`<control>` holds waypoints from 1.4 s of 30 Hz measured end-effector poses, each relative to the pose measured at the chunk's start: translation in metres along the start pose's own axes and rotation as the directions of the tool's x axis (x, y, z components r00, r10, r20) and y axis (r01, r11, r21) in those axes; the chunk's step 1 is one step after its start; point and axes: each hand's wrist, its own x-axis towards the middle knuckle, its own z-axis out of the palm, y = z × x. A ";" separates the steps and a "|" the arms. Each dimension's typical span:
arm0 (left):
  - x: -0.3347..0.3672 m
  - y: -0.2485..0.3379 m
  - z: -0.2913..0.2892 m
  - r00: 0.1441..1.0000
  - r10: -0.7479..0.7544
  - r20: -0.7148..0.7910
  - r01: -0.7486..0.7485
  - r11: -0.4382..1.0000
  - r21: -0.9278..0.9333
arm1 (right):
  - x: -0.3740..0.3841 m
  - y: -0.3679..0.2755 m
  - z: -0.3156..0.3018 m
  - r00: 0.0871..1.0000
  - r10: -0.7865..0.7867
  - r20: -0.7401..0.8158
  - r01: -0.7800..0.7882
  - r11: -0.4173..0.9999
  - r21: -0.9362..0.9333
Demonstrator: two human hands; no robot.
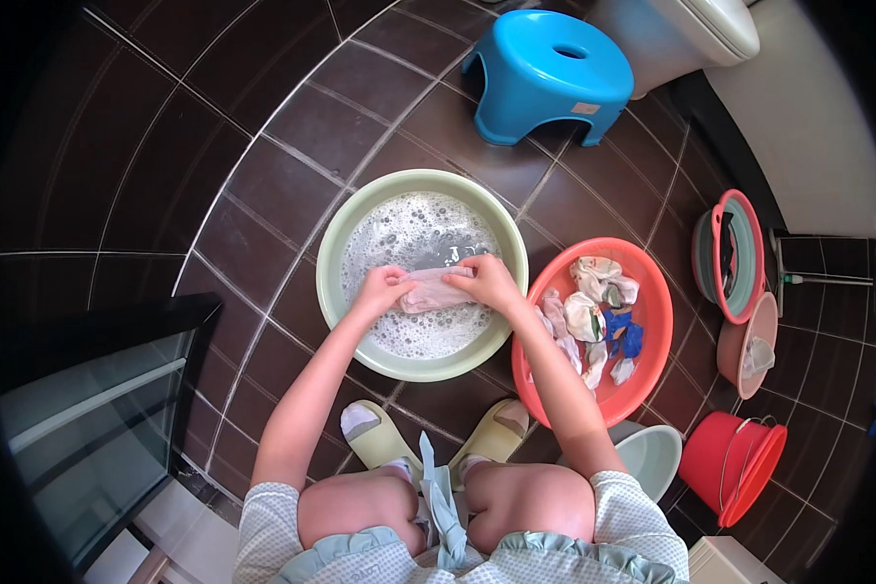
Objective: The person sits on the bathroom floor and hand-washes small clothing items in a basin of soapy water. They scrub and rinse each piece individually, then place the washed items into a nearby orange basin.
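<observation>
A pale green basin (pixel 327 268) stands on the floor in front of me, filled with foamy, bubbly water (pixel 399 216). Over its middle, at the water, a pale pink wet cloth (pixel 430 292) is stretched sideways between both hands. My left hand (pixel 383 290) pinches the cloth's left end between thumb and fingers. At the other end my right hand (pixel 491 282) grips it, thumb on top. Whether the cloth's underside touches the water I cannot tell. Close by my right forearm, a coral-red basin (pixel 656 336) holds several crumpled small garments (pixel 584 316), white, pink and blue.
Beyond the basins stands a blue plastic stool (pixel 545 73), near a white toilet (pixel 681 39). Along the right are a collapsible pink-and-grey basin (pixel 740 234), a pink basin (pixel 735 355), a red bucket (pixel 720 462) and a pale basin (pixel 652 457). A black-framed glass panel (pixel 107 409) is at left.
</observation>
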 end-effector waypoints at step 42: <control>-0.031 0.034 0.052 0.955 -0.247 -0.165 0.178 0.921 -0.346 | -0.017 -0.063 0.065 0.915 -0.021 -0.404 0.104 0.977 0.184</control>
